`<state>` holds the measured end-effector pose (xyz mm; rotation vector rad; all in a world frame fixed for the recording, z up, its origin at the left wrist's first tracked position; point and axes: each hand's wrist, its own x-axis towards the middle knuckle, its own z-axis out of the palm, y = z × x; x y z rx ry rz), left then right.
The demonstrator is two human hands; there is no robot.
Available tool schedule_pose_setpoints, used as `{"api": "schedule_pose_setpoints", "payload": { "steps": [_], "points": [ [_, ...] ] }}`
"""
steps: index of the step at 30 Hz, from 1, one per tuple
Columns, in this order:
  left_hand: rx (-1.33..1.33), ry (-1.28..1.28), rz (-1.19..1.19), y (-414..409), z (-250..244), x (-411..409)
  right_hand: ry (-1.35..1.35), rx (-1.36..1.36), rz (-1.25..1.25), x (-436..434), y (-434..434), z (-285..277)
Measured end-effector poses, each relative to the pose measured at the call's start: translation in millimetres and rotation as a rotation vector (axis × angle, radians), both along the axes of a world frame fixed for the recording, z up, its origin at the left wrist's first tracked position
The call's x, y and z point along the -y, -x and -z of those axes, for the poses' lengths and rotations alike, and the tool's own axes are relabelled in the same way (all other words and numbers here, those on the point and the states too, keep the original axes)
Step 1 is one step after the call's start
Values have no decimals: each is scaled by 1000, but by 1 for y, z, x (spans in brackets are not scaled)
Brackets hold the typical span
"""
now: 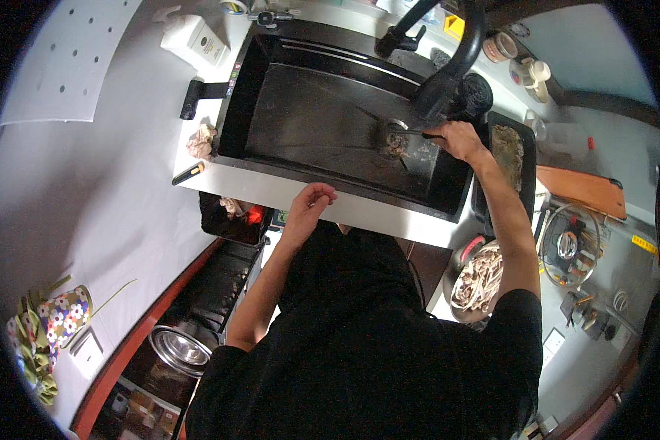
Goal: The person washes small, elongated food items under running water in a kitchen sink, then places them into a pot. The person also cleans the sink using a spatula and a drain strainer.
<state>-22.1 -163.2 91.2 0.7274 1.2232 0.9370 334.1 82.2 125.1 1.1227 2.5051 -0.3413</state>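
A dark kitchen sink (319,121) lies before me. Over its right side, my right hand (459,140) grips the dark handle of a thin tool (418,133); what kind of tool it is I cannot tell. The far end of the tool reaches the drain (397,125), where brownish scraps (397,144) are gathered. Small bits lie on the sink floor to the right of them. My left hand (312,201) is at the sink's front counter edge, fingers loosely curled, with nothing seen in it.
A black faucet (445,82) arches over the sink's right back. At right are a black tray (528,159) and a metal bowl of pale strips (478,280). A crumpled item (201,142) and a black-and-orange-handled tool (188,173) lie at left, above a black bin (236,220). A pump bottle (195,44) stands behind.
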Motion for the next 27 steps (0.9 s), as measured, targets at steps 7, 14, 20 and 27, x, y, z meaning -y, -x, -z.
{"api": "schedule_pose_setpoints", "payload": {
  "steps": [7,14,20,27],
  "points": [
    [-45,7,59,-6,-2,-15,-49,-264,-46,27,27,-7],
    [-97,46,88,-6,-9,-13,220,-211,-22,52,86,36],
    [-90,30,21,-1,-4,-3,260,-89,-84,23,51,17],
    [-60,51,-4,-4,0,2,164,-27,-36,-3,-9,-22]
  ]
}}
